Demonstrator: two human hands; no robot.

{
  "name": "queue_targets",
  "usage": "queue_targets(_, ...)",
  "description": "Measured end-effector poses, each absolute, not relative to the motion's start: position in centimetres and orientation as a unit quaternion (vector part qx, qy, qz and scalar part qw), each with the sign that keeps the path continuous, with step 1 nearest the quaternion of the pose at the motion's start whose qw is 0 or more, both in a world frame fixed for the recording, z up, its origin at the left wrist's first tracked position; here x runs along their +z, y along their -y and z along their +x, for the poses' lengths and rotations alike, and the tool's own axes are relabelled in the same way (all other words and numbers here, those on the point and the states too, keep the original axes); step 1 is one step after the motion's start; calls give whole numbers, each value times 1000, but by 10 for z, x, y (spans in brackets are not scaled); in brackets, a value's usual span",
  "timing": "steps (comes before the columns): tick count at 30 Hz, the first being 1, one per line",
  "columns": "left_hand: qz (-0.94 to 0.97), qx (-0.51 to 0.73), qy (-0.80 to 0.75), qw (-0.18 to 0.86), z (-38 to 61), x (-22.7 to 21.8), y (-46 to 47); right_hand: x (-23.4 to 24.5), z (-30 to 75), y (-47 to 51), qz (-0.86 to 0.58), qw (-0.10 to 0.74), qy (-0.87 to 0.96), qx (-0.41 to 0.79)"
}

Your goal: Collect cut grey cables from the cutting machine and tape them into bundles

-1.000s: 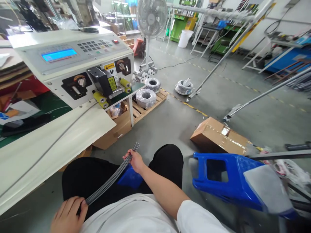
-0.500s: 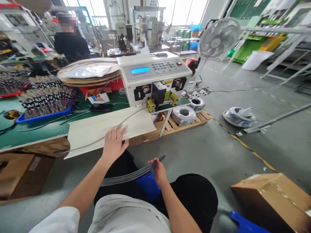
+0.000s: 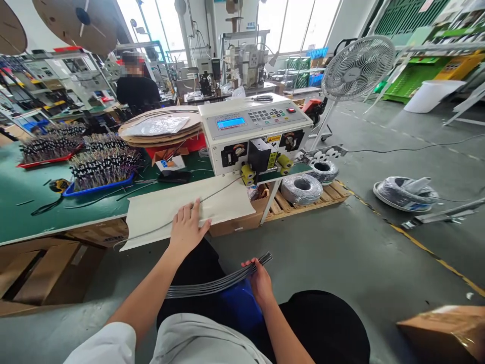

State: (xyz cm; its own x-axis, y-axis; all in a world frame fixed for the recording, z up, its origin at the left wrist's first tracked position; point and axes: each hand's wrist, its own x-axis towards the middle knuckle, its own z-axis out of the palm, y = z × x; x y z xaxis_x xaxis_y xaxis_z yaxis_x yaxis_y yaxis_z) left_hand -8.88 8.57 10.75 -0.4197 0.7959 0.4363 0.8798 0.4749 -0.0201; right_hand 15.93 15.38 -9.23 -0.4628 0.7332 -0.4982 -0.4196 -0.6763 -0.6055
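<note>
My right hand (image 3: pixel 259 279) is closed round one end of a bundle of grey cut cables (image 3: pixel 212 286) that lies across my lap. My left hand (image 3: pixel 186 228) reaches forward, fingers spread flat on the white sloping tray (image 3: pixel 159 210), touching a single grey cable (image 3: pixel 222 191) that runs out of the white cutting machine (image 3: pixel 254 132). The machine has a blue display, a keypad and yellow rollers at its outlet.
A green bench (image 3: pixel 22 212) carries blue and red trays of cut wires (image 3: pixel 102 164). Cable coils (image 3: pixel 301 188) sit on a wooden pallet; another coil (image 3: pixel 403 192) lies on the floor. A standing fan (image 3: pixel 356 68), cardboard boxes (image 3: pixel 447 328) and a person (image 3: pixel 136 88) at the back.
My left hand let go of the bundle's end and moved forward onto the white tray and its cable. The view swung left and up; my right hand keeps its hold on the bundle.
</note>
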Motion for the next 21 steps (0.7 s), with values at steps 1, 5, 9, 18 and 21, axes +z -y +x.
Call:
queue_targets(1, -503, -106, 835, 197, -90, 107, -82, -92, 159, -154, -385, 347, 206, 830)
queue_targets(5, -530, -113, 821, 177, -103, 106, -60, -91, 158, -155, -374, 353, 214, 831)
queue_targets(9, -589, -157, 772, 182, -110, 102, -34, -85, 155, -154, -342, 376, 210, 835)
queue_targets(18, -656, -136, 742, 23, -18, 34, -2, -67, 148, -147, -330, 401, 186, 834)
queue_targets(21, -656, -109, 746, -41, 3, 11, 0, -70, 150, -146, -345, 397, 179, 831)
